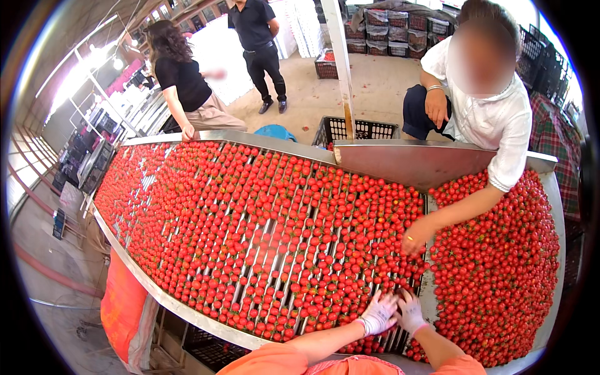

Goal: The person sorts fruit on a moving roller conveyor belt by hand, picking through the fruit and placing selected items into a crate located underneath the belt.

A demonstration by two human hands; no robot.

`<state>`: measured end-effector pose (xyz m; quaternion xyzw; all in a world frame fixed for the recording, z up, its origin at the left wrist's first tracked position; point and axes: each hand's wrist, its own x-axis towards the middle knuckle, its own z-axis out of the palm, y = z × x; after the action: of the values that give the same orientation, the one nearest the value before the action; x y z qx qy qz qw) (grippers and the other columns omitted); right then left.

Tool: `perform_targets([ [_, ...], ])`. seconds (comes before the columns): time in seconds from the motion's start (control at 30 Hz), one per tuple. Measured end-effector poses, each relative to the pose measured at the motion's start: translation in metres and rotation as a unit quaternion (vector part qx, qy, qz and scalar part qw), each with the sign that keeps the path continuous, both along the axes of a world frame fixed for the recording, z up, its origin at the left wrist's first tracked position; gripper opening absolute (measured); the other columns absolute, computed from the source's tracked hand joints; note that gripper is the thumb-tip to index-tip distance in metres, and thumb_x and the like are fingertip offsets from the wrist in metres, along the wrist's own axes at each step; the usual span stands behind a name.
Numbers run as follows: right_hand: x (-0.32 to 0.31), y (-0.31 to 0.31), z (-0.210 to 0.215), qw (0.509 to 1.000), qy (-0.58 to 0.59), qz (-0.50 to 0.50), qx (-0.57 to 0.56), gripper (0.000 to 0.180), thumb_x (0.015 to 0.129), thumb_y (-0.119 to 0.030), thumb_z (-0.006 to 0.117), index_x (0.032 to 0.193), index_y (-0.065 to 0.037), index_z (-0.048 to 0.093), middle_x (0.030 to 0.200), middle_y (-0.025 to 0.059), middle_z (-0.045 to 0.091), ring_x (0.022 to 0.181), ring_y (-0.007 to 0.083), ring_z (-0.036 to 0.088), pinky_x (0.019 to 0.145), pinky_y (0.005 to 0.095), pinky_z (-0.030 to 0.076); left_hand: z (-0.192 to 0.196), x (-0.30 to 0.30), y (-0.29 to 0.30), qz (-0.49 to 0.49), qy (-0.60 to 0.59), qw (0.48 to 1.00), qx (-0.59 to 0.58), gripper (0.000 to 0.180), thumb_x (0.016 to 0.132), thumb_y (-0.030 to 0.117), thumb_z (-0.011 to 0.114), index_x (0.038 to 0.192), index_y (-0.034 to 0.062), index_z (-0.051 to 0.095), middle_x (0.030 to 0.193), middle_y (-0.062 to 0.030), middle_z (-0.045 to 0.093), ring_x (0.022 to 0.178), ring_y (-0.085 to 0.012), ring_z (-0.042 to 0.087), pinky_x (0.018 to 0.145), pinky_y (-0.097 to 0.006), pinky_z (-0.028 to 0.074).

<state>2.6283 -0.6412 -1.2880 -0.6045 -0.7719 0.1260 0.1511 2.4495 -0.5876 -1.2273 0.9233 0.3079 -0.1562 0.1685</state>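
Note:
Both my hands wear pale gloves and lie close together at the near edge of a metal roller conveyor (273, 228), by its right end. My left hand (379, 314), fingers stretched out, rests over small red cherry tomatoes (337, 294). Just to its right, my right hand (410, 314) is spread over the seam between the rollers and a heaped tray (426, 294); its fingertips touch tomatoes. Neither hand shows anything gripped. Cherry tomatoes, some with green stems, cover most of the rollers, and a deep pile (494, 269) fills the right side.
Across the conveyor, a co-worker's bare hand (419, 236) reaches to the same seam. A metal side wall (400, 164) borders the far side. Another person (181, 78) stands at the far left edge. Black crates (356, 129) and a post (342, 62) stand behind.

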Motion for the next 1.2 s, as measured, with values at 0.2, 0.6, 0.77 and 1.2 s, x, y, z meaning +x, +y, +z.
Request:
perform_targets([
  [0.2, 0.001, -0.100, 0.001, 0.998, -0.027, -0.001, -0.062, 0.057, 0.070, -0.030, 0.076, 0.121, -0.009, 0.059, 0.145, 0.0259, 0.042, 0.134, 0.0452, 0.039, 0.110, 0.0639, 0.030, -0.017, -0.007, -0.053, -0.063, -0.131, 0.980, -0.139, 0.040, 0.097, 0.041, 0.052, 0.122, 0.0140, 0.067, 0.148, -0.0110, 0.049, 0.145, -0.0298, 0.037, 0.119, -0.058, 0.020],
  [0.6, -0.227, 0.019, 0.057, 0.992, 0.049, 0.118, -0.019, 0.093, 0.075, -0.056, 0.076, 0.147, -0.008, 0.042, 0.153, 0.0255, 0.033, 0.143, 0.0491, 0.026, 0.117, 0.0657, 0.017, 0.019, -0.202, 0.040, 0.270, -0.018, 0.923, 0.272, 0.057, 0.091, 0.045, 0.059, 0.142, 0.0198, 0.055, 0.153, -0.0131, 0.041, 0.143, -0.0414, 0.032, 0.115, -0.069, 0.014],
  [0.77, -0.193, 0.018, 0.023, 0.989, -0.060, 0.136, -0.026, 0.092, 0.079, -0.064, 0.066, 0.147, -0.005, 0.045, 0.149, 0.0235, 0.044, 0.145, 0.0433, 0.030, 0.119, 0.0640, 0.017, 0.004, -0.151, 0.022, 0.260, -0.014, 0.944, 0.203, 0.061, 0.095, 0.045, 0.053, 0.150, 0.0213, 0.044, 0.153, -0.0129, 0.041, 0.145, -0.0431, 0.028, 0.116, -0.071, 0.012],
  [1.2, -0.043, -0.096, -0.017, 0.978, -0.142, -0.018, -0.149, 0.062, 0.084, -0.039, 0.067, 0.139, -0.014, 0.056, 0.144, 0.0209, 0.048, 0.136, 0.0398, 0.041, 0.119, 0.0567, 0.024, -0.030, -0.023, -0.050, -0.015, -0.096, 0.992, -0.075, 0.057, 0.095, 0.048, 0.054, 0.146, 0.0239, 0.051, 0.156, -0.0156, 0.040, 0.147, -0.0404, 0.029, 0.121, -0.060, 0.015],
])
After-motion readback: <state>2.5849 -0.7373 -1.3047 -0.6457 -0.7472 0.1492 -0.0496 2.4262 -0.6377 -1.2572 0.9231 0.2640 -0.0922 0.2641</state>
